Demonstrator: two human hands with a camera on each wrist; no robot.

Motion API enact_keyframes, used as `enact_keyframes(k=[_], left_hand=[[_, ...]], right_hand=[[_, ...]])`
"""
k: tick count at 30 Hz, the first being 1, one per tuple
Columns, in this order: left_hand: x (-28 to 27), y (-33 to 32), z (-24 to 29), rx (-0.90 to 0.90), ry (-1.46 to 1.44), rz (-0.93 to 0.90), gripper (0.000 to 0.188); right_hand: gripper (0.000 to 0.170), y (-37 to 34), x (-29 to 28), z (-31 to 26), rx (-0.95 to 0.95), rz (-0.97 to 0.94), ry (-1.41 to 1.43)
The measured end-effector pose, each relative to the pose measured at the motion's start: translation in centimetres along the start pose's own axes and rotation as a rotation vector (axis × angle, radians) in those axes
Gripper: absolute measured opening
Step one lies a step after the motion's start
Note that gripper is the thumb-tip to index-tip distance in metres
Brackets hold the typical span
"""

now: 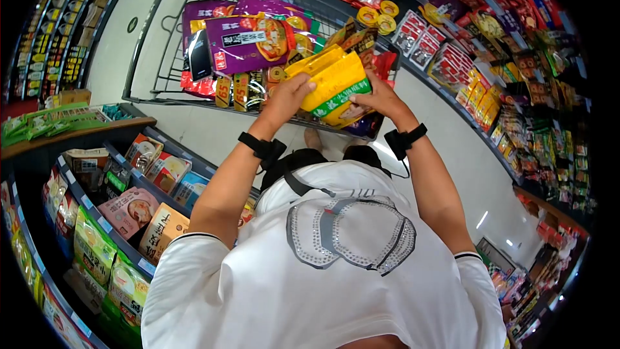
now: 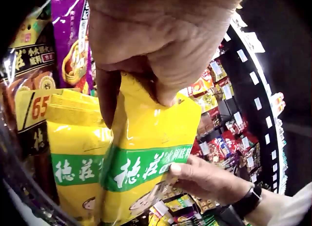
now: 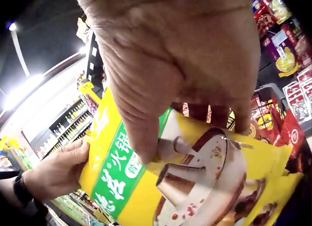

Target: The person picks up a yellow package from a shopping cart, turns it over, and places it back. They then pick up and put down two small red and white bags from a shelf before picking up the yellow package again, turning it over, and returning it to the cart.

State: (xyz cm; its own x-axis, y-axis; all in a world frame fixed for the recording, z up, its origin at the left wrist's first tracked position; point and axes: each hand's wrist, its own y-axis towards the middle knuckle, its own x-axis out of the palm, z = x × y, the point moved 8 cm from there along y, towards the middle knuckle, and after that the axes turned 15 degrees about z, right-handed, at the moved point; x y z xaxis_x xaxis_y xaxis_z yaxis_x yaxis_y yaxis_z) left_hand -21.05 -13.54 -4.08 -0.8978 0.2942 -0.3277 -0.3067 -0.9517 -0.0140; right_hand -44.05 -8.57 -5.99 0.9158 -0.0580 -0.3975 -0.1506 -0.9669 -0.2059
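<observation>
Yellow packets of hotpot base (image 1: 336, 94) with a green band are held between both hands, over the near side of a shopping cart (image 1: 161, 94). My left hand (image 1: 287, 98) pinches the top end of the front packet; in the left wrist view more yellow packets (image 2: 78, 143) stand right beside it. My right hand (image 1: 382, 100) grips the opposite end, its thumb (image 3: 141, 143) on the printed front and its fingers behind. Purple packets (image 1: 242, 42) lie in the cart just beyond, with a dark phone (image 1: 199, 55) on their left edge.
Dark packets marked 65 (image 1: 240, 89) lie in the cart near my left hand. Shelves of bagged goods (image 1: 478, 90) run along the right. A bin of boxed and bagged food (image 1: 132, 210) stands at the lower left, and pale floor (image 1: 106, 58) shows left of the cart.
</observation>
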Motion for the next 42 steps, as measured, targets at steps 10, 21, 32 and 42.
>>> enact_keyframes(k=[10, 21, 32, 42], left_hand=[[-4.7, 6.3, 8.5, -0.004, -0.353, 0.171, 0.034], [3.6, -0.5, 4.5, -0.386, -0.643, -0.162, 0.060], [3.2, -0.6, 4.8, -0.403, -0.581, -0.020, 0.051], [3.3, -0.1, 5.0, -0.363, -0.615, -0.016, 0.053]], right_hand=[[0.047, -1.3, -2.1, -3.8, 0.185, 0.032, 0.364], [0.037, -1.8, -3.6, -5.0, 0.312, 0.142, 1.059], [0.043, -2.7, -3.1, -7.0, 0.307, 0.007, 1.088], [0.051, -4.8, -2.0, -6.3, 0.253, 0.029, 0.963]])
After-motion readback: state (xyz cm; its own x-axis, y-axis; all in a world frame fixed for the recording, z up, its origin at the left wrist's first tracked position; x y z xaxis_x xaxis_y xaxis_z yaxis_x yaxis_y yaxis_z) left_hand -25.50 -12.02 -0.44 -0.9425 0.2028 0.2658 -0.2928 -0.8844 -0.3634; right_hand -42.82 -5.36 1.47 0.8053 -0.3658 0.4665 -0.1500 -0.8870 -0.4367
